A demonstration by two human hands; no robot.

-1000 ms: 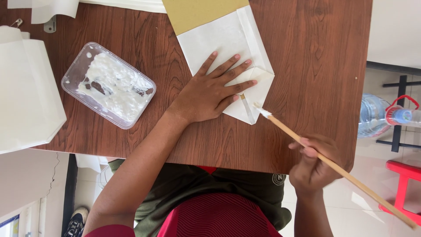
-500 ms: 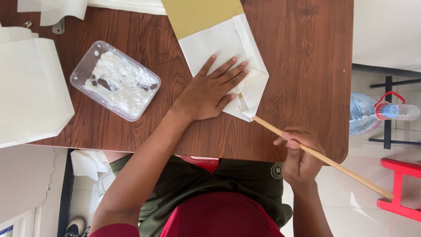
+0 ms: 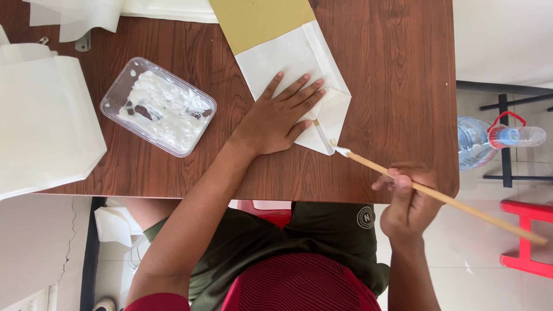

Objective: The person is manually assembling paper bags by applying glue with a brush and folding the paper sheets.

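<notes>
Since earlier, the stick (image 3: 438,196), pinched in the right hand (image 3: 406,203), slid toward the white paper bag's (image 3: 294,75) corner. Left hand (image 3: 276,118) pressed the bag flat, fingers spread. Paste could smear the table (image 3: 397,69) beside it.

bare table (image 3: 397,69) right of folded paper (image 3: 288,57), glue tray (image 3: 158,106) blocking the left
</notes>
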